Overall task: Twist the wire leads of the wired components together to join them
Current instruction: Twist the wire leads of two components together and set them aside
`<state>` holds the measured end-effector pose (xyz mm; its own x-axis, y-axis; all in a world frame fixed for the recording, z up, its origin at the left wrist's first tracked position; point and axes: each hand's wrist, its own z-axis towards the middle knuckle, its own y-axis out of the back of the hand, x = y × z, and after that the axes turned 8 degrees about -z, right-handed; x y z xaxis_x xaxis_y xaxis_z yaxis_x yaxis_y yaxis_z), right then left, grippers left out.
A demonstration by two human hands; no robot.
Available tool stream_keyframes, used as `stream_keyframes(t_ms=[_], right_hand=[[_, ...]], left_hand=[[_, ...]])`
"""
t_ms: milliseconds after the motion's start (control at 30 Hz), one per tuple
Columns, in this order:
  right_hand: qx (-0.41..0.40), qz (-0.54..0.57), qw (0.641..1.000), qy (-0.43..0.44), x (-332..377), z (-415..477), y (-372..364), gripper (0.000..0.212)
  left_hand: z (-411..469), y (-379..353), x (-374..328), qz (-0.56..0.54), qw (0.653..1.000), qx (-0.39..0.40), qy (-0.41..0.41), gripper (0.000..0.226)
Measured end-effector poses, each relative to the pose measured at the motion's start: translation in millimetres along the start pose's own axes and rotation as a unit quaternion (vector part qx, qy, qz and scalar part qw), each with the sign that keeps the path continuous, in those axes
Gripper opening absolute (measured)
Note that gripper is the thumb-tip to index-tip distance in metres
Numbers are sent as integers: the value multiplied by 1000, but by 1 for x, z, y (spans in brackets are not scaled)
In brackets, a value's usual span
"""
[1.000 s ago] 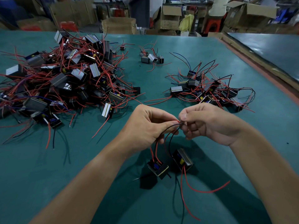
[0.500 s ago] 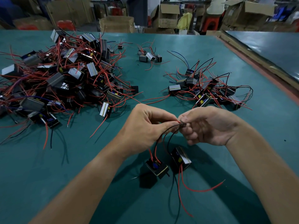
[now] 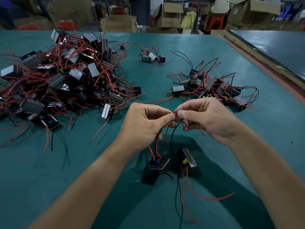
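While in fingers [image 3: 166, 120], wire leads [image 3: 179, 119] together.

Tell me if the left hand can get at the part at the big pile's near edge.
Probably yes: the part lies close beside the left hand, nothing standing between, though that hand pinches wires and must let go first.

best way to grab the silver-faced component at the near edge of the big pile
Probably pinch the silver-faced component across its narrow sides from the near side: it stands clear at the big pile's edge, red lead trailing toward you.
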<state>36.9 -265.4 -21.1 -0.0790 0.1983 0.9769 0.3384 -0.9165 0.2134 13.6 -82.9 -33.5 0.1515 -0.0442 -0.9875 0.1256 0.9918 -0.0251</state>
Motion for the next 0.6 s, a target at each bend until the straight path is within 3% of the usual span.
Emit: stream_keyframes(t_ms=[167,400,500,600], right_hand=[[-50,-78,993,75,-1,1,-5,13],[-51,-97,990,88,-1,0,-7,14],[-40,-69,995,63,0,-1,-8,6],[-15,-35,999,14,1,-3,-5,18]], left_hand=[[-1,2,-2,-1,1000,-14,2,17],[0,1,-1,4,1000,-27,-5,17],[-2,1,3,68,996,-37,-51,15],[-4,-1,5,147,978,-29,-142,9]])
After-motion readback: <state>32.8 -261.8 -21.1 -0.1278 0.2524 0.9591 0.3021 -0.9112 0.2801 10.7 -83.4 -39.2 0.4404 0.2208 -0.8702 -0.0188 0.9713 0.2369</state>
